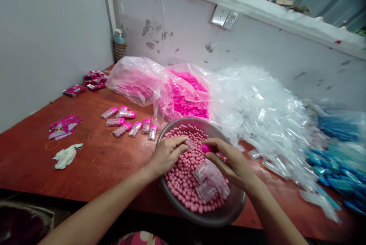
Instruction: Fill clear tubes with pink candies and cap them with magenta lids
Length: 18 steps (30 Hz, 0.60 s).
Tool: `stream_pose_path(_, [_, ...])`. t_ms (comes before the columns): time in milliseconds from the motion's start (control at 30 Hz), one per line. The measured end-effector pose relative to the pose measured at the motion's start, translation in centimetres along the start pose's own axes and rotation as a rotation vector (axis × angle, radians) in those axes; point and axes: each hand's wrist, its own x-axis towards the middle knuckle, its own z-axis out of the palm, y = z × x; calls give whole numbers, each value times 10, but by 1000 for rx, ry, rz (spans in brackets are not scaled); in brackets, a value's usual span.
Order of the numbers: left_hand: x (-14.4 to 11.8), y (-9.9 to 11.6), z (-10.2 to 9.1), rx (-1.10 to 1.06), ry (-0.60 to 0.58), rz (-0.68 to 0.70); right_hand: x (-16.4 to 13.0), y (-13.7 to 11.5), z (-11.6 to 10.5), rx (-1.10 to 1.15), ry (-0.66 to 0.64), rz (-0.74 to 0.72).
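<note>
My left hand (167, 153) is closed on a small clear plastic bottle (191, 144), held over a grey bowl (238, 208). A bright pink cap (205, 148) is pinched between the fingers of my right hand (233, 159), just right of the bottle and apart from it. How full the bottle is, I cannot make out. Pink beads (183, 189) fill much of the bowl below both hands. Several clear bottles (206, 191) lie on the beads, under my right hand.
Several capped bead bottles (122, 129) lie left of the bowl. Behind it are a plastic bag (134, 81) of pink caps (190, 96) and a heap of clear bottles (263, 111). Printed cards (64, 126) and a white rag (67, 156) lie left; blue pieces (340, 176) lie right.
</note>
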Motion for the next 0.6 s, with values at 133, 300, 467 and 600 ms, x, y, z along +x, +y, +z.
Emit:
stream_pose_path(133, [0,1,0,-43,-24,1,2,-1,12,232,189,105])
stream_pose_path(300, [-2,1,0,-76,-65,25,10,-8,30,304,165,107])
stream_pose_path(467, [-6,-1,0,-20,-16,54,7,-7,31,217,120,61])
stream_pose_path(600, [-10,-1,0,55,-47,116,0,-8,34,91,116,-7])
